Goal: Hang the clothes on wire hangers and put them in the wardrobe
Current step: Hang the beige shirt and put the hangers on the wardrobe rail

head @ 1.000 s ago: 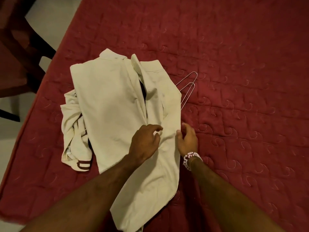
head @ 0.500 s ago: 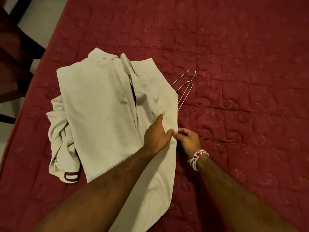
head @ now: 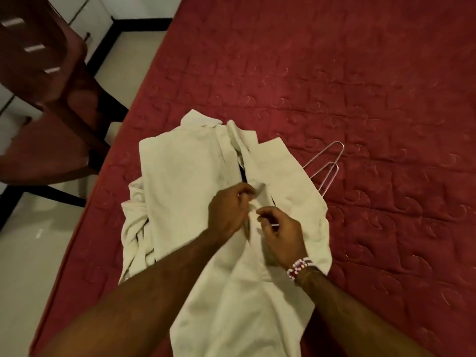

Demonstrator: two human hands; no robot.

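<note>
A cream shirt (head: 185, 176) lies front-up on the red quilted bed (head: 334, 73), collar toward the far side. More cream cloth (head: 134, 222) is bunched under its left edge. My left hand (head: 228, 210) pinches the shirt's front placket near the middle. My right hand (head: 282, 233), with a beaded bracelet at the wrist, pinches the opposite front edge just beside it. Wire hangers (head: 327, 166) stick out from under the shirt's right shoulder, partly hidden by the fabric.
A dark red plastic chair (head: 43, 81) stands on the pale floor (head: 33, 266) left of the bed. The bed's left edge runs diagonally from top centre to bottom left. Red quilt stretches to the right and beyond the shirt.
Both hands moved from the shirt's right edge to its centre front and now pinch the two placket edges. The view has tilted up, showing the chair and more floor.
</note>
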